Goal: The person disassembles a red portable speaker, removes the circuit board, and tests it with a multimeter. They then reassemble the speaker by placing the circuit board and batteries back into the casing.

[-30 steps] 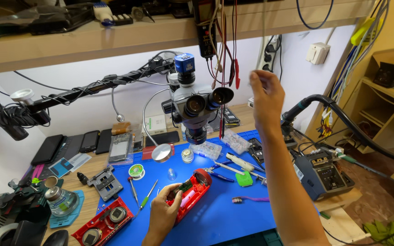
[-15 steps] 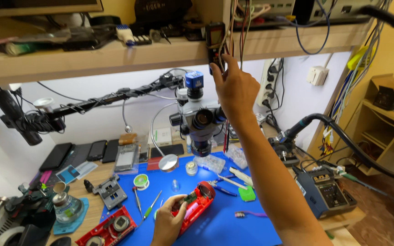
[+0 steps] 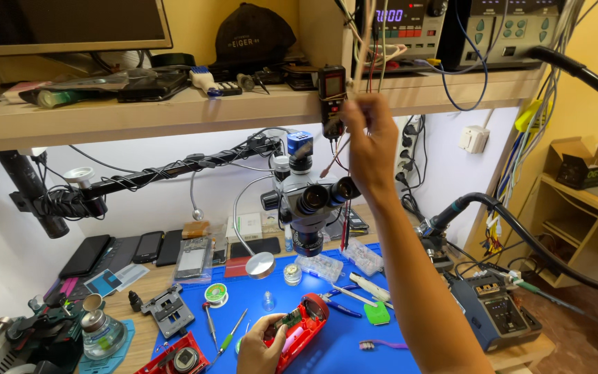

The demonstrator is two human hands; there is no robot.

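two hands at work, well apart; the right hand (image 3: pixel 370 142) is now up at shelf height, fingers pinched round thin pale leads (image 3: pixel 364 41) that hang from the bench power supply (image 3: pixel 410 28) (a sec ago it was lower and further right, open near the wall cables; half a sec ago already reaching under the shelf edge); so the change is a climb up and left onto the wires, and the grip looks closed on them, tho motion blur hides exactly how many strands it has. just left of that hand a small black meter (image 3: pixel 331 97) hangs off the wooden shelf (image 3: pixel 174 114). left hand (image 3: pixel 257 353) hasn't shifted; it stays curled round the red device (image 3: pixel 299 329) w/ its green circuit board exposed, resting on the blue mat (image 3: pixel 354 346) below the microscope (image 3: pixel 309 208). tweezers (image 3: pixel 344 294) and a green-handled screwdriver (image 3: pixel 232 331) lie near it, untouched. reads as: the device is held steady on the mat while the other hand fetches supply leads toward it.
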